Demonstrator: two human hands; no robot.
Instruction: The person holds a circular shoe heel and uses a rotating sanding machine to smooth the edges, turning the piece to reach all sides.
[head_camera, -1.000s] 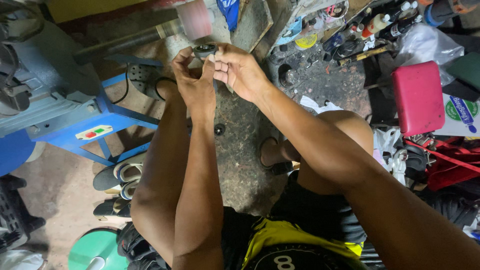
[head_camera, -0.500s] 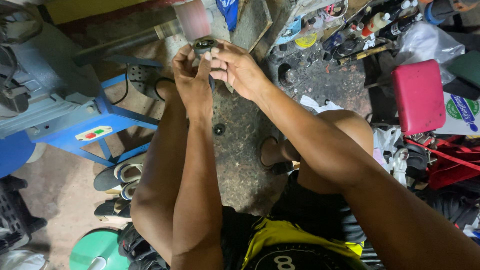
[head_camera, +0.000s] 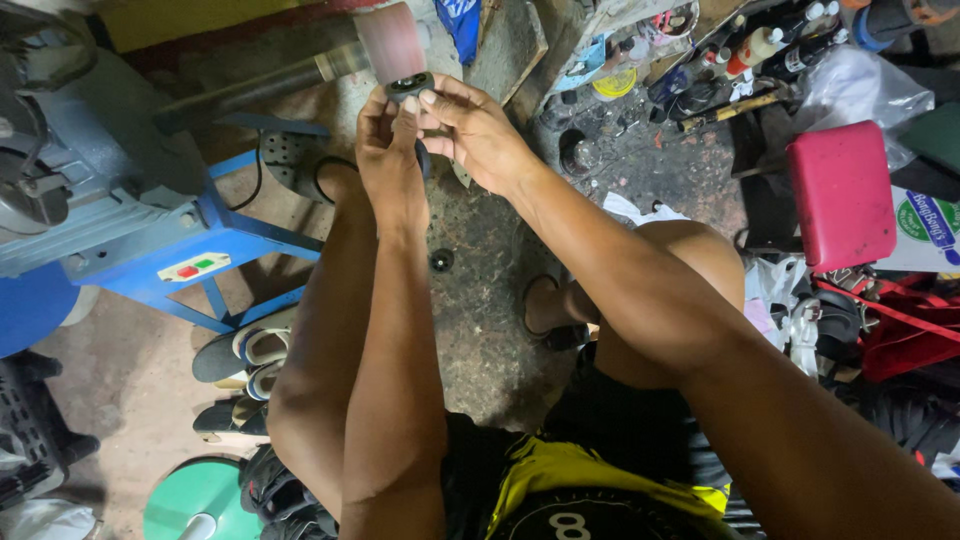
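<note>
small dark part (head_camera: 409, 85), half hidden by fingers (head_camera: 437, 98)

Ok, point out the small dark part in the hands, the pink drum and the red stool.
small dark part (head_camera: 410, 85), head view, its top edge above the fingertips.
pink drum (head_camera: 390, 45), head view, its side.
red stool (head_camera: 842, 195), head view, seat middle.

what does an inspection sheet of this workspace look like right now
surface: stained concrete floor, gritty and dark.
job's things: small dark piece held up to the pink sanding drum on the blue machine.
clutter: sandals, bottles, red stool, plastic bags, small black disc.
grippers: left hand and right hand both pinch the piece.
cables: black cable loops by the machine frame.
surroundings: green round lid, black crate.
</note>
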